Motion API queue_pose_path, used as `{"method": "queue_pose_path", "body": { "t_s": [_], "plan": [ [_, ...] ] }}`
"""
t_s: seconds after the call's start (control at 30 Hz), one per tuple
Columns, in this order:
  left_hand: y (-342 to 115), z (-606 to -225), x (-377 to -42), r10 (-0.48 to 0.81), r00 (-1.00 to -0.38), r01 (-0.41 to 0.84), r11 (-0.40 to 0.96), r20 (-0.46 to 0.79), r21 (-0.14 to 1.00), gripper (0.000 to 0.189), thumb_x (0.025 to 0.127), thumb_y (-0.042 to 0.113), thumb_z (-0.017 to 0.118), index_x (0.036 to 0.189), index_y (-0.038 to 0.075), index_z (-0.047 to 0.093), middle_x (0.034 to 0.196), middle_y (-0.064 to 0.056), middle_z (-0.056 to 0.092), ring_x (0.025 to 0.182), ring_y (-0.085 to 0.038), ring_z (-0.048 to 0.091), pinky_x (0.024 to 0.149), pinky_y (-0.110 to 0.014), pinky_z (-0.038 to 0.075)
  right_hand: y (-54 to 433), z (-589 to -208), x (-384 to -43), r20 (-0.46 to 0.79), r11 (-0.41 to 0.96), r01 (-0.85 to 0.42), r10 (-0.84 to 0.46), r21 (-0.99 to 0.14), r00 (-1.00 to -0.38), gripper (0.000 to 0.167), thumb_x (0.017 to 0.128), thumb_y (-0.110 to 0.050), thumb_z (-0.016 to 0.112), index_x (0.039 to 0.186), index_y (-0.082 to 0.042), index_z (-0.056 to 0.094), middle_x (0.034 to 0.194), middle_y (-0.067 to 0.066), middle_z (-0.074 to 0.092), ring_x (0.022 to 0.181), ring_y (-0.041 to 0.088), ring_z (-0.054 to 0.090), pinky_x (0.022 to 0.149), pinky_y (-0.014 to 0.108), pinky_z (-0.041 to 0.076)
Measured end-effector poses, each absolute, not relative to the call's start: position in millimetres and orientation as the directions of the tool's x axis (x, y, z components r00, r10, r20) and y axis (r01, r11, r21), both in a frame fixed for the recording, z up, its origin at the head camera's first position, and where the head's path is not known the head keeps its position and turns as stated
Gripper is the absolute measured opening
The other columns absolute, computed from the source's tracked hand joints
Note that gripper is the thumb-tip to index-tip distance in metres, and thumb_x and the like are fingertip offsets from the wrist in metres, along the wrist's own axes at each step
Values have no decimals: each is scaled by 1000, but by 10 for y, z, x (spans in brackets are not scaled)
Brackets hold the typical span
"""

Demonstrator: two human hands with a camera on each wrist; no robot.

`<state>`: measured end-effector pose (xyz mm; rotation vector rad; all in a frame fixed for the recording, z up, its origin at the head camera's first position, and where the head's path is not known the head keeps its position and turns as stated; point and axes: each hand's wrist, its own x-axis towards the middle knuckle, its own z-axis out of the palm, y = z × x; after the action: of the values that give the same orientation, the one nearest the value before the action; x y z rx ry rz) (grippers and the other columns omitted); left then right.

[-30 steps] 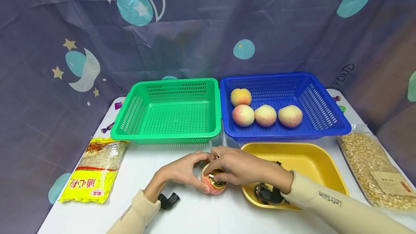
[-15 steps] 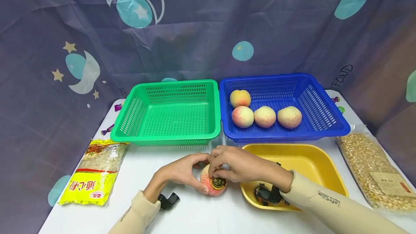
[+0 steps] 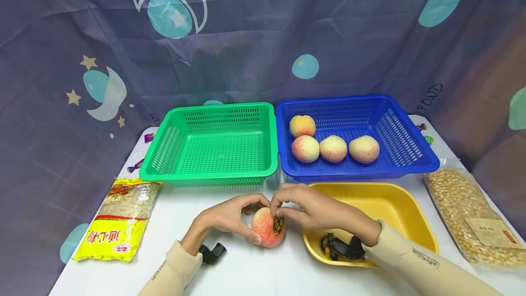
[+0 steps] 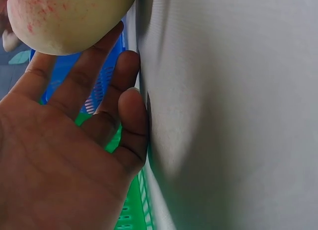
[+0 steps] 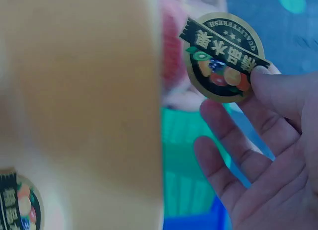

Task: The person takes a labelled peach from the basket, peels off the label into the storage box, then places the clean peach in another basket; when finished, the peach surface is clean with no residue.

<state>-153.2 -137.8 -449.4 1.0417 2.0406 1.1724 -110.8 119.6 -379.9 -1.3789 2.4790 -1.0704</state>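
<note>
A pink and cream peach (image 3: 261, 226) rests on the white table between the hands. My left hand (image 3: 228, 216) holds it, thumb at the near side and fingers around the far side; the left wrist view shows the fingers under the peach (image 4: 69, 24). My right hand (image 3: 306, 204) pinches a round black and gold fruit sticker (image 5: 218, 66) between thumb and forefinger. In the head view this sticker (image 3: 278, 225) stands tilted at the peach's right side, seen nearly edge-on. Its printed face shows fully in the right wrist view, held by the right hand (image 5: 280, 155).
A yellow basin (image 3: 392, 191) lies under the right forearm, with another sticker (image 5: 25, 205) in it. Behind are a green basket (image 3: 209, 176) and a blue basket (image 3: 365, 169) holding several peaches (image 3: 334, 149). Bags of pasta (image 3: 117, 223) and corn kernels (image 3: 456, 195) flank the table.
The sticker lay flat against the peach under the right fingers; it now tilts up at the peach's right side in the right hand's pinch. The right hand shifted slightly right; the left stays put.
</note>
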Motion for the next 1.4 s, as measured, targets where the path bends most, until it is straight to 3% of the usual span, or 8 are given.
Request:
{"method": "queue_pose_path", "body": {
  "t_s": [0.2, 0.4, 0.57, 0.8, 1.13, 1.4],
  "plan": [
    [-1378, -4502, -1540, 838, -539, 337, 307, -85, 890, 65, 67, 27, 93, 124, 33, 63, 122, 12, 66, 111, -8, 57, 93, -31, 43, 1448, -3660, -1078, 190, 382, -548, -666, -744, -721, 11, 99, -6, 64, 100, -14, 71, 89, -3, 71, 79, 6, 62, 74, 28, 57],
    [-1391, -4495, -1546, 832, -545, 314, 318, -105, 895, 65, 67, 27, 93, 123, 37, 63, 121, 14, 65, 112, -9, 56, 93, -30, 43, 1822, -3557, -1008, 195, 467, -503, -563, -727, -803, 20, 97, -3, 66, 113, -13, 72, 92, -6, 74, 78, 8, 66, 73, 26, 57],
    [-1407, -4487, -1545, 833, -542, 309, 319, -109, 896, 64, 68, 27, 92, 124, 37, 63, 122, 15, 65, 114, -10, 56, 94, -31, 43, 2141, -3527, -894, 210, 528, -507, -522, -681, -827, 20, 96, -2, 67, 112, -14, 70, 97, -7, 72, 82, 6, 63, 74, 24, 55],
    [-1431, -4490, -1538, 838, -534, 304, 311, -109, 901, 64, 69, 27, 91, 125, 35, 62, 122, 14, 65, 113, -11, 56, 93, -29, 43, 2561, -3571, -725, 80, 633, -439, -513, -637, -855, 27, 95, -9, 70, 122, -11, 66, 108, -4, 71, 90, 1, 59, 75, 23, 56],
    [-1435, -4496, -1551, 843, -527, 301, 300, -104, 905, 65, 69, 27, 92, 126, 35, 62, 122, 12, 66, 112, -12, 56, 92, -30, 43, 2911, -3689, -567, -80, 693, -350, -507, -631, -858, 29, 95, -14, 72, 121, -5, 65, 103, 4, 73, 67, -2, 50, 57, 21, 45],
    [-1425, -4507, -1553, 849, -519, 306, 293, -100, 906, 66, 69, 27, 92, 128, 30, 62, 122, 8, 66, 112, -13, 56, 92, -31, 43, 2908, -3682, -511, -118, 761, -327, -465, -560, -878, 35, 92, -15, 75, 123, -1, 66, 110, 12, 75, 60, -2, 45, 54, 21, 42]
  ]
}}
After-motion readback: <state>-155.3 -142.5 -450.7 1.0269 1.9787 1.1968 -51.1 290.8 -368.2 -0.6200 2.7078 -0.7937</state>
